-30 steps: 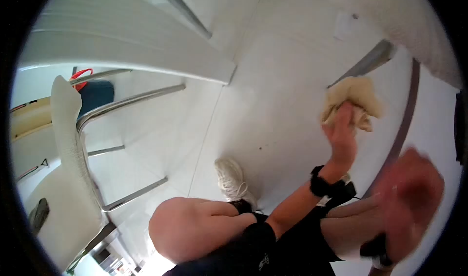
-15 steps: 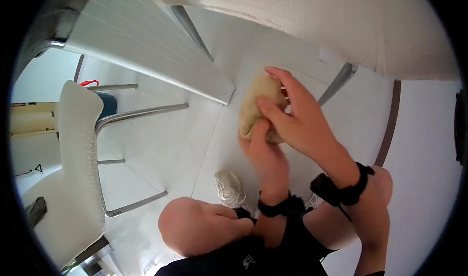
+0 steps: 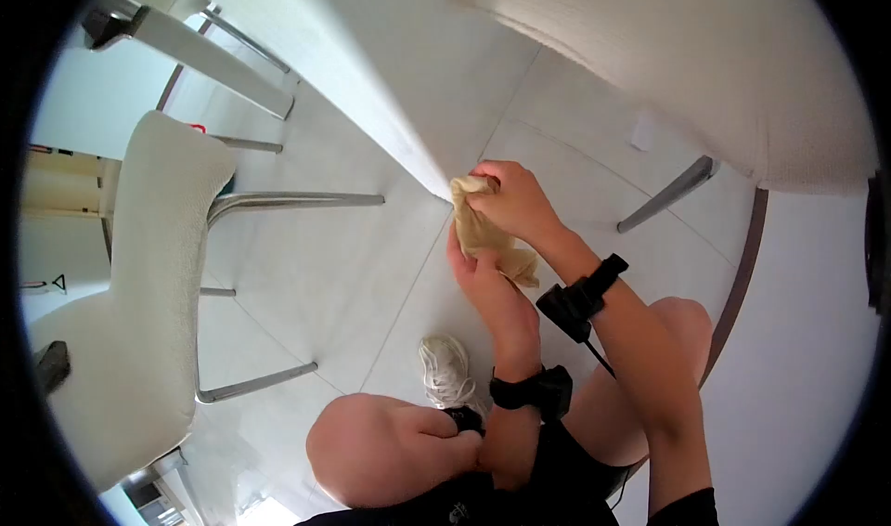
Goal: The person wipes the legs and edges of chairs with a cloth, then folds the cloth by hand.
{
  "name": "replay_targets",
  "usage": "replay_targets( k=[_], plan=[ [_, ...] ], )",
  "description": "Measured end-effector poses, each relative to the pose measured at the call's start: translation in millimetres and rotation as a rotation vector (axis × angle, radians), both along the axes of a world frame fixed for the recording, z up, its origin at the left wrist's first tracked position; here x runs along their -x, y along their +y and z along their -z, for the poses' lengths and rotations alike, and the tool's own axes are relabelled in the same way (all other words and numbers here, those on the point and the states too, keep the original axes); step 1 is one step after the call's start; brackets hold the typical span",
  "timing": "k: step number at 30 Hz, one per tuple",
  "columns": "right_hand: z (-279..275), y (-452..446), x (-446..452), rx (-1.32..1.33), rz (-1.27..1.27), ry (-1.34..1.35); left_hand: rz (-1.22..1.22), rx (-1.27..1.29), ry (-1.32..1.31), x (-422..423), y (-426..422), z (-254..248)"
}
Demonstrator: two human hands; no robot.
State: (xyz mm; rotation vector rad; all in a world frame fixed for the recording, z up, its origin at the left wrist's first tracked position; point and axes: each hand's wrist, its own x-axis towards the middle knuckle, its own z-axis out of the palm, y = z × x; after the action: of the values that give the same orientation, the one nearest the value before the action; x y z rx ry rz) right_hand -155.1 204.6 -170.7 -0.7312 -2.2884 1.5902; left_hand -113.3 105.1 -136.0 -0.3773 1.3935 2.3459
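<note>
The right hand (image 3: 520, 203) angles in beyond the left hand (image 3: 484, 283), fingers of both pinching the bunched cloth (image 3: 481, 235).

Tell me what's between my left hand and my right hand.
A bunched, yellowish cloth lies between your left hand and right hand, as the head view shows.

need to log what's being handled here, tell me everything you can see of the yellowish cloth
The yellowish cloth looks soft and thin, plain, bunched into uneven folds, with a loose end flaring out at the lower right. Both hands hold it above the floor: the right near its top, the left lower down. Its top is beside a white panel's end; whether they touch is unclear.
</note>
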Motion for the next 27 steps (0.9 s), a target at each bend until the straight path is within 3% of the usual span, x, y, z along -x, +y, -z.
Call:
replay_targets(
  k=[7,10,15,17,24,27],
  plan=[
    [44.7,-7.3,-5.4,-0.039,-0.284,-0.377,-0.014,0.060,-0.133,-16.5,-15.6,43.6],
    [62.4,-7.7,-8.1,-0.071,-0.188,-0.212,-0.067,0.055,-0.160,-12.7,-16.5,50.1],
    [51.7,-13.6,-0.6,0.305,0.033,-0.250,-0.091,-0.208,-0.222,-14.7,-18.9,58.5],
    [51.5,-11.8,-0.8,0.426,0.095,-0.262,-0.092,-0.205,-0.267,-13.7,-15.0,54.6],
    [53.6,-14.1,0.2,0.638,0.139,-0.299,-0.145,-0.248,-0.496,-8.3,-21.8,51.9],
    [45.5,-15.7,3.9,0.648,0.155,-0.279,-0.159,-0.245,-0.437,-9.8,-18.4,53.6]
  ],
)
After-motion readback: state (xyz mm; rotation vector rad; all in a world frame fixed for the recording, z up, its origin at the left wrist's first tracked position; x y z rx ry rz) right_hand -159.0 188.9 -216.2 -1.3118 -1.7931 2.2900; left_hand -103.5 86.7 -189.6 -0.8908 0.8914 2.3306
